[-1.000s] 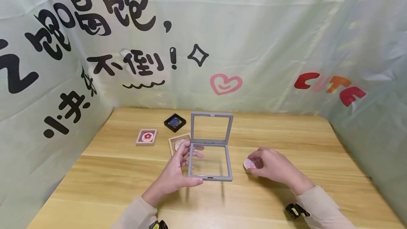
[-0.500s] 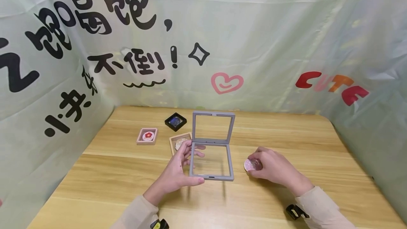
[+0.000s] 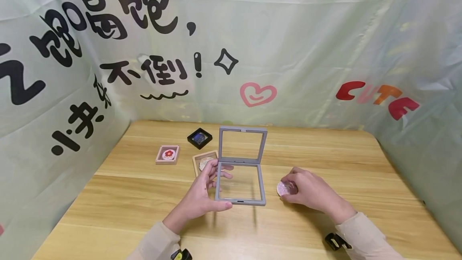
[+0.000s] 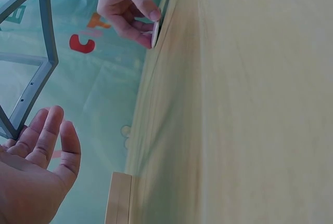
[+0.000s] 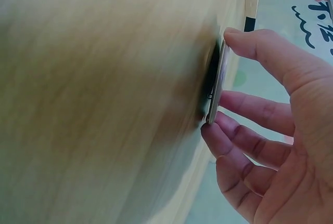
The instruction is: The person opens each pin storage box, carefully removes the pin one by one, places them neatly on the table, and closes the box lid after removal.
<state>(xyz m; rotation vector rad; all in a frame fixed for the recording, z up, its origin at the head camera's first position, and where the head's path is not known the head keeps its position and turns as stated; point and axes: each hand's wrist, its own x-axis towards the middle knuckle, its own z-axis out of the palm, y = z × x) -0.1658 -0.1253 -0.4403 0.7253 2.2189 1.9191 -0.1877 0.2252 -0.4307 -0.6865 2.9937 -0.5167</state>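
My left hand point(image 3: 196, 196) holds a grey hinged display frame point(image 3: 249, 202) above the table, thumb at its front edge and fingers behind it. The frame stands unfolded, its lid tilted up, with clear film in both halves. To its right, my right hand point(image 3: 312, 187) pinches a round pinkish badge point(image 3: 283, 188) by its rim. Seen edge-on in the right wrist view, the badge point(image 5: 218, 81) sits between thumb and fingertips, just off the tabletop, its dark back facing the wood. The left wrist view shows only part of the frame point(image 4: 49, 31).
On the left of the wooden table point(image 3: 119, 196) lie a pink case point(image 3: 166, 163) with a red-flower badge, a black case point(image 3: 199, 146) with a blue item, and a light-wood-coloured case point(image 3: 196, 167) partly behind my left hand. Printed cloth point(image 3: 303, 51) walls the back and sides.
The view has shifted very slightly. Both hands keep their holds, and the badge in my right hand shows a little more of its face than a second ago.
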